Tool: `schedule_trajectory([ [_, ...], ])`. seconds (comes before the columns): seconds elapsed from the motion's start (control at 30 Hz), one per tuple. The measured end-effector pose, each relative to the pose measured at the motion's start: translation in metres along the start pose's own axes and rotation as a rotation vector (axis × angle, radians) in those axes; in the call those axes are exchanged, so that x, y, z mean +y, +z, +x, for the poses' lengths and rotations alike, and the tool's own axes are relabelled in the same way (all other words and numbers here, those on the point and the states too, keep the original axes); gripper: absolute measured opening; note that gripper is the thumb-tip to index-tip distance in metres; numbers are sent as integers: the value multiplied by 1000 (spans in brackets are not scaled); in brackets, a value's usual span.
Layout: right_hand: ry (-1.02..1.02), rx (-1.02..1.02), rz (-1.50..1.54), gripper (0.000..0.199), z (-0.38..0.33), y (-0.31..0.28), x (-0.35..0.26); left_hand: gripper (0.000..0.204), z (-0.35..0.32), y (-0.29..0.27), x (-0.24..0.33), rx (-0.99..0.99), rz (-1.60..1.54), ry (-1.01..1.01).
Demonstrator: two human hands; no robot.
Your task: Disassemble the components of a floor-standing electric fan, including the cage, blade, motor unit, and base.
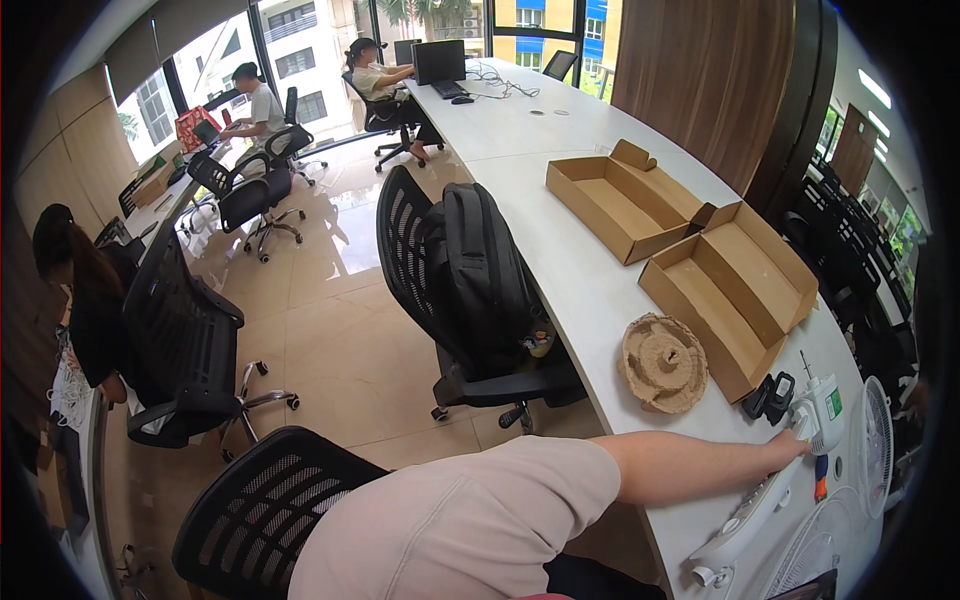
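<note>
My left arm in a beige sleeve reaches across to the right side of the white table. At its end, my left hand [790,448] is closed around the neck of a white electric fan lying on its side; most fingers are hidden. The fan's motor housing [822,412], with a thin metal shaft and green label, is just beyond the hand. Its long control column [745,528] runs toward the near edge. Beside the hand lies an orange-and-dark-handled tool [821,478], like a screwdriver. A round wire fan grille [876,445] stands at the far right. My right hand is out of view.
Two open cardboard boxes [615,208], a round moulded-pulp piece [664,362] and a small black object [770,398] rest on the white table [590,310]. A black backpack [475,265] sits on a nearby office chair. Other people sit at desks; more chairs stand on the floor.
</note>
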State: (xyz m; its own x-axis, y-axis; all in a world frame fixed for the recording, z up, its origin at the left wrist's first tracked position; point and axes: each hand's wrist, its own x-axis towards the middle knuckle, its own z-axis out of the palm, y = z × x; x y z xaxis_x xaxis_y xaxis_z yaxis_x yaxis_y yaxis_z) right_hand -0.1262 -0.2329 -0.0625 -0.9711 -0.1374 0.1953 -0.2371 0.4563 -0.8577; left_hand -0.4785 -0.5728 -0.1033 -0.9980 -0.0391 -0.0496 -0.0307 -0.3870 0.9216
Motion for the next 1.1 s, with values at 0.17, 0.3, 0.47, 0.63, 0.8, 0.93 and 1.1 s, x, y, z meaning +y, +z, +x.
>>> schedule_trajectory([
  [0.17, -12, 46, -8, 37, 1, 4, 2, 60, -5, 3, 3, 59, 88, -5],
  [0.3, -72, 23, -70, 37, 5, 2, 5, 56, -7, 4, 2, 106, 120, 51],
  [0.47, -149, -3, -153, 37, 10, -3, 10, 59, -6, 2, 4, 99, 146, 66],
  [0.63, -232, -30, -231, 38, 17, -8, 16, 66, -17, 0, 8, 409, 307, 322],
  [0.8, -220, 88, -340, 39, 5, -24, 26, 64, -55, 12, 43, 357, 384, 736],
  [0.93, 125, 341, -35, 33, 14, 25, -25, 56, -89, 6, 61, 106, 465, 1171],
  [1.1, 194, 238, 481, 36, 22, -14, 15, 30, -202, 50, 87, -545, 182, 1322],
])
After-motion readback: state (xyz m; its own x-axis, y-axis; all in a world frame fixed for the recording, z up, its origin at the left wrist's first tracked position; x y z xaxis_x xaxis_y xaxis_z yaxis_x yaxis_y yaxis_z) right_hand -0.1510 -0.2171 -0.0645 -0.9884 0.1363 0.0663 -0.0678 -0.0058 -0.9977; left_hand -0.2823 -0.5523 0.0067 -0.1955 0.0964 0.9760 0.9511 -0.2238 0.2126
